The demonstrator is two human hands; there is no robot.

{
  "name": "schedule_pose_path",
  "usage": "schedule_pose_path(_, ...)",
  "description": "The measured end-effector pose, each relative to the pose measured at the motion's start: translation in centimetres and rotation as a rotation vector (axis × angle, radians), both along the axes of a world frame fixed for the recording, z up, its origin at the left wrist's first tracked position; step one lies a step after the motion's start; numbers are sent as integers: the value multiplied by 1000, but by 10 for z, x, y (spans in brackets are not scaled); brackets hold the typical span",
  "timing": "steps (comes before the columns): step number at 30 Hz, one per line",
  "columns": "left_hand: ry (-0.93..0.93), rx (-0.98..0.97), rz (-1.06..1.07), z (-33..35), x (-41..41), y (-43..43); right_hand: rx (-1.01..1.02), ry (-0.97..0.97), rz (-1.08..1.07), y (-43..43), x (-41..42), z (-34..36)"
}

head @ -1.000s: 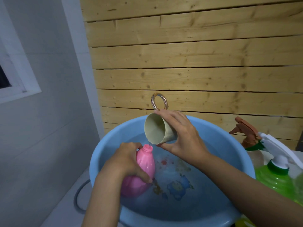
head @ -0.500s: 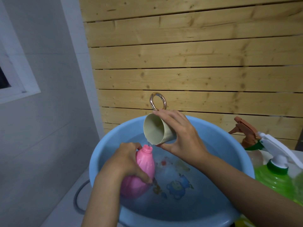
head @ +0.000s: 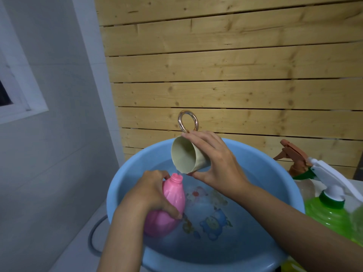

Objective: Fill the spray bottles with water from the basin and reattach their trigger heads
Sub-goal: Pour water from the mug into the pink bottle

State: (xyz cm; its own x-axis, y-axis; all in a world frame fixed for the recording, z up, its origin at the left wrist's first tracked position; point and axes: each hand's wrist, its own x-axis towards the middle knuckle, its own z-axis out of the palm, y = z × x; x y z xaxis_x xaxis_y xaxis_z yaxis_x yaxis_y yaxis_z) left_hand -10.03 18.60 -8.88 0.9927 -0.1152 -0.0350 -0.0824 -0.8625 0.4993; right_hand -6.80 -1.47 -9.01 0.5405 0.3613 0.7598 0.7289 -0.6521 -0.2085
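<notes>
Wooden slat wall [head: 235, 75] behind blue basin [head: 284, 185] | left hand [head: 151, 193] wrapped around tilted pink bottle [head: 172, 195] | right hand [head: 218, 160] clasps tipped beige cup [head: 186, 158] above bottle mouth.

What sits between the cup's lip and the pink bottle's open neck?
In the head view, only a thin stream of water joins the cup lip to the pink bottle neck; nothing else lies between them.

A wooden slat wall [head: 235, 75] stands beside a white-framed window [head: 17, 101].
</notes>
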Motion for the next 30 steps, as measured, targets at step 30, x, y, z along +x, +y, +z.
schedule_pose_path(30, 13, 0, -13, 2, -2, -1, -19, -12, -1, 1, -1, 1)
